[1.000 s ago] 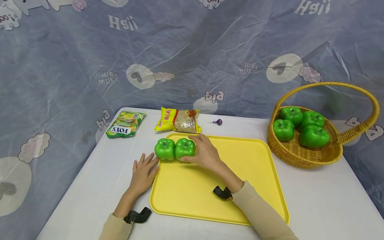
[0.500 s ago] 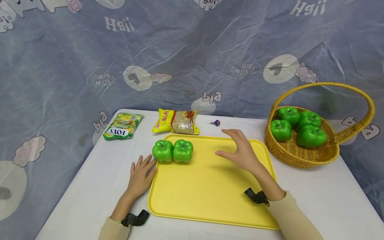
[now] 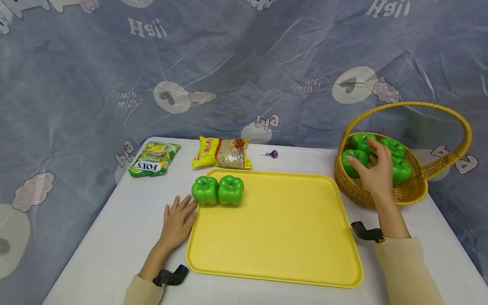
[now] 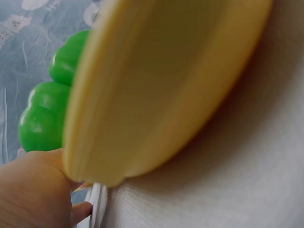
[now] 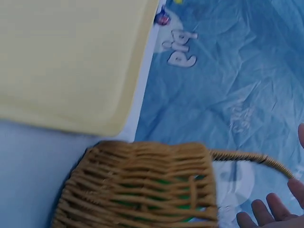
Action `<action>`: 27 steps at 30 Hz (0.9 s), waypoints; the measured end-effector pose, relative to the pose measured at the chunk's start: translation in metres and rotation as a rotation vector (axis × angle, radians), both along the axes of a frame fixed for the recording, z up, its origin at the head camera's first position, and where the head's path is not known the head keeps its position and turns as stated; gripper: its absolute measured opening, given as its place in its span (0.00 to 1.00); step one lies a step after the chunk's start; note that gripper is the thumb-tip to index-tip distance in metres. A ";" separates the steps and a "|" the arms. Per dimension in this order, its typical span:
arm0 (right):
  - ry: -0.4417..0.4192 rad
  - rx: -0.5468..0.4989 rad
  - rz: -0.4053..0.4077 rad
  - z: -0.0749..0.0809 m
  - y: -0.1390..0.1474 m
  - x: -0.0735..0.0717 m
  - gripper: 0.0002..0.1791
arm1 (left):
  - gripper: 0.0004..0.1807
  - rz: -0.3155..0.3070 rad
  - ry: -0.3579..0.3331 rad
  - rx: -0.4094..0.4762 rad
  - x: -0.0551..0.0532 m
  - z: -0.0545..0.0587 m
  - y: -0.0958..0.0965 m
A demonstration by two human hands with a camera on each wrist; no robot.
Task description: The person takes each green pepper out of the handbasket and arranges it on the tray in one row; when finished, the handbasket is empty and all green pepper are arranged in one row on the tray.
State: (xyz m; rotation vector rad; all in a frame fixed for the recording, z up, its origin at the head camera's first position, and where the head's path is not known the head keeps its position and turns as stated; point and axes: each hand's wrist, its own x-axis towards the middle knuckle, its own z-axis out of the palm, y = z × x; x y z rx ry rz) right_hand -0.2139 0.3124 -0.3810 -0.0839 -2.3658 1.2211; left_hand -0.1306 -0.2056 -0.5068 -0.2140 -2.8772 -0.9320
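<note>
Across from the space above the tray [image 3: 274, 228], the person's right hand [image 3: 377, 169] has swung over to the wicker basket [image 3: 347, 186] since the earlier frame, while the left hand [image 3: 177, 226] lies where it was. Four green peppers sit in the basket. The nearest pepper [image 3: 357, 156] is just left of the right hand, partly hidden by the thumb; the back pepper [image 3: 358, 142] lies beyond it, at the index fingertip, and the other two are to the hand's right, one partly behind it. Two more peppers [image 3: 231, 190] stand side by side at the tray's corner, just ahead of the left fingertips and well to the left of the right hand.

From the right wrist, the basket's woven outer wall shows, with green glimpsed through the gaps, which the head view does not give; the left wrist view shows the tray's side close up, blurred, with both tray peppers beyond the left hand.

Thumb and fingers of the right hand are spread apart; whether they touch a pepper cannot be told. The left hand's fingers are extended and slightly spread, resting on the white tabletop [image 3: 114, 237] beside the tray's edge.
</note>
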 end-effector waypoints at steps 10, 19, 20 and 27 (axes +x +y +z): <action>-0.087 -0.015 -0.020 -0.017 0.025 -0.026 0.41 | 0.24 0.001 0.004 0.007 -0.001 -0.002 0.000; -0.196 -0.030 -0.006 -0.029 0.034 -0.035 0.47 | 0.24 0.002 0.007 0.003 -0.001 -0.001 0.000; -0.205 -0.034 -0.003 -0.030 0.034 -0.036 0.48 | 0.24 0.001 0.010 0.005 -0.001 -0.001 0.000; -0.265 -0.029 -0.002 -0.031 0.036 -0.037 0.49 | 0.24 0.001 0.005 -0.002 -0.001 -0.001 0.000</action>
